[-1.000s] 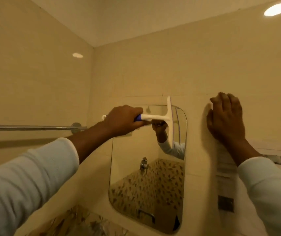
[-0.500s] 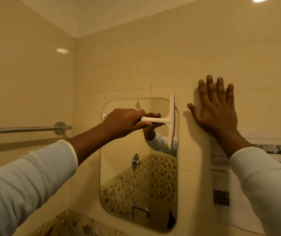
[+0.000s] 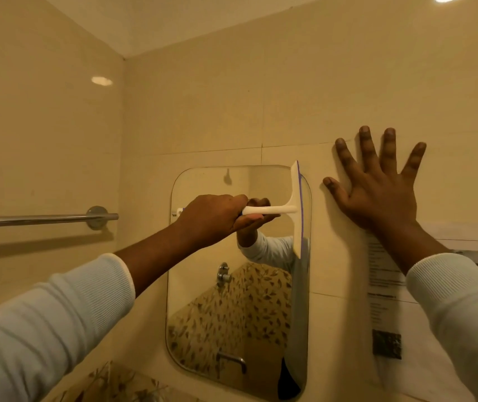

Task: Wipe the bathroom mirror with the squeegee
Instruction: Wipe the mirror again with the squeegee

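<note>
Nearest, two pale ribbed sleeves reach in from the bottom corners, forearms bare. Left hand is clamped in a fist round the squeegee handle, knuckles up. Handle lies horiz., running left-right, w/ grip end to the left in the fist & blade head at the right. Blade's long axis stands vert., slightly tilted. Its purple-trimmed edge faces right & sits at the top right edge of the mirror. Blade tip pokes just above the mirror's top rim. Right hand lies flat on the tiled wall just right of the mirror, fingers straight & spread wide apart, holding nothing. Its wrist covers the top of a printed paper notice. Far left, a chrome towel rail on the side wall. Vs 0.5 sec ago: right-hand fingers were close together, now fanned out. Squeegee keeps the same spot & orientation on the mirror.
</note>
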{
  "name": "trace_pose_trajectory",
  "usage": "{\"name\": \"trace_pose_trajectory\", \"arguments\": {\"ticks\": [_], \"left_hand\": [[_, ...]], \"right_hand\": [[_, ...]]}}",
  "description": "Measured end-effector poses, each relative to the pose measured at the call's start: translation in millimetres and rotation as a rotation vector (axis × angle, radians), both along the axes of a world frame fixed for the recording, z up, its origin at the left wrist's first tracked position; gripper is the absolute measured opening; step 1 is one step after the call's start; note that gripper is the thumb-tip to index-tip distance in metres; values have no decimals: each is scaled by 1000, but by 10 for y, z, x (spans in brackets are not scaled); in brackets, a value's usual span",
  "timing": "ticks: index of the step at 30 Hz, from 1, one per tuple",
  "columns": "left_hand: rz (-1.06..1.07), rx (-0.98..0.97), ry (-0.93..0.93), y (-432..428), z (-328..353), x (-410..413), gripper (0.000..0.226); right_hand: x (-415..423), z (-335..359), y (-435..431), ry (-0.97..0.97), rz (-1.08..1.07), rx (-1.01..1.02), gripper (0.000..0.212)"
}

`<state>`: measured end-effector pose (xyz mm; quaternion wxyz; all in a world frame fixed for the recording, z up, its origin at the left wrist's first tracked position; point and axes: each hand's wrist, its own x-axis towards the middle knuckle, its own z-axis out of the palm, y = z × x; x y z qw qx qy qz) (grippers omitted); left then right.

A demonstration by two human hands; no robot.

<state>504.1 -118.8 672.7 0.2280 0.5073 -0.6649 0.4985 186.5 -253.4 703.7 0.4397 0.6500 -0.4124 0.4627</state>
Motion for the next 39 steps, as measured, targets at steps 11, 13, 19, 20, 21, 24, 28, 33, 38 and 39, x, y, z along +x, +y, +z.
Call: {"name": "trace_pose_trajectory", "arguments": {"ticks": [11,13,19,20,21,24,28,33,38,39], "left_hand": [[-49,-25,1,130,-16,786,73],[-18,-32,4,159,-25,984,68],[94,6,54,271,-47,1541,51],[103,18,65,301,-50,1608,50],[116,32,78,327,-55,1676,49],[165,68,125,398,-77,1882,48],[210,75,156,459,-106,2059,49],[211,90,153,469,-100,2078,52],[201,81,136,555,-78,2008,54],[182,70,131,581,-78,1972,57]], "right_hand": [[11,-4,21,-2,-1,14,82],[10,-5,26,-4,3,17,83],[8,-8,65,-4,33,29,84],[13,-9,76,-2,32,29,84],[17,-10,85,-1,33,27,84],[10,-14,84,-9,46,13,84],[7,-23,75,-14,40,9,85],[12,-16,100,-9,34,24,85],[5,-27,86,-13,31,27,85],[4,-27,85,-13,32,28,85]]}}
